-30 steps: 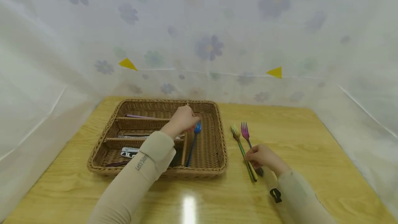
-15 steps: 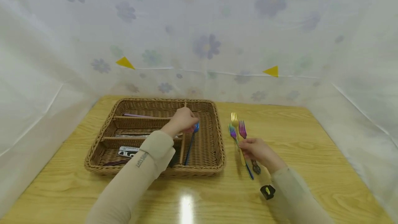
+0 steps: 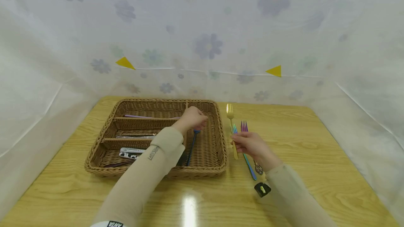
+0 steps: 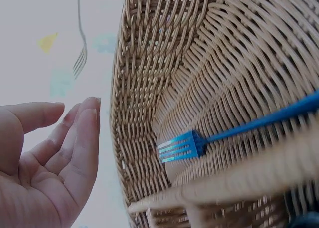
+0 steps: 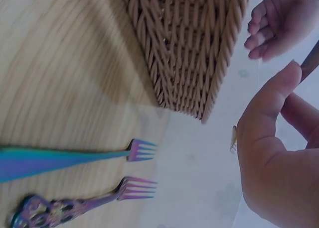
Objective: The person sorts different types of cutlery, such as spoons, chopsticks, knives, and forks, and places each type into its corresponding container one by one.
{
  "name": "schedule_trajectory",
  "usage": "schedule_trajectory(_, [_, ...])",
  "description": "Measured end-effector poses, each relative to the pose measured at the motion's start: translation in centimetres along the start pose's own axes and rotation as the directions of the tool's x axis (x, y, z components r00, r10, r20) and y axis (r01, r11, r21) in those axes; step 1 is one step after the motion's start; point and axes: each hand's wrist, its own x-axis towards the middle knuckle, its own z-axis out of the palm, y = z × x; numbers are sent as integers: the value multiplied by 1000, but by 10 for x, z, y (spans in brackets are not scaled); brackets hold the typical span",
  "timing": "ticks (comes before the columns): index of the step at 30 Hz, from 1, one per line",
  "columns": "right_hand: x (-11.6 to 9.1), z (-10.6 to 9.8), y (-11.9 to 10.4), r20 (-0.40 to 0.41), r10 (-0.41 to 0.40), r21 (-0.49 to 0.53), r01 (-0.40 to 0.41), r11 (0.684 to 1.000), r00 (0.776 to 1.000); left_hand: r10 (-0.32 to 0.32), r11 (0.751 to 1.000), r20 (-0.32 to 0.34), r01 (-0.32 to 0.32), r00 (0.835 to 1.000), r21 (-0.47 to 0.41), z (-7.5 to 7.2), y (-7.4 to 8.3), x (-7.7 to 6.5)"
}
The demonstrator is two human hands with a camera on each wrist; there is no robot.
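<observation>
My right hand (image 3: 252,145) pinches a gold fork (image 3: 230,113) by its handle, tines pointing away, above the table just right of the wicker basket (image 3: 223,150). Below that hand, a rainbow blue-green fork (image 5: 65,159) and a purple fork with an ornate handle (image 5: 97,203) lie side by side on the wood. Over the basket's right compartment is my left hand (image 3: 192,117); the left wrist view shows its thumb and fingers apart, holding nothing. Inside that compartment lies a blue fork (image 4: 269,120), its tines partly hidden by the left hand in the head view.
Dividers split the basket's left side into compartments. A lilac utensil (image 3: 137,116) lies in the back one, a clear-wrapped item (image 3: 134,137) in the middle, white-handled pieces (image 3: 130,150) in front. A floral curtain (image 3: 208,45) encloses the table (image 3: 315,150) at the back and sides.
My right hand has lifted the gold fork away from the other two forks and moved it left, toward the basket. The left hand has shifted slightly right over the compartment.
</observation>
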Motion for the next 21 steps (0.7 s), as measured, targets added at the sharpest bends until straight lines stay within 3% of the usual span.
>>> schedule_trajectory(14, [4,32,-18,-9,-29,-14,29,999,1000,-76,978,78,90,994,-190,15,12,11])
schedule_trajectory(21, [7,43,-25,-29,-10,-35,9,999,1000,-106,939,136,144,985,-314,13,9,16])
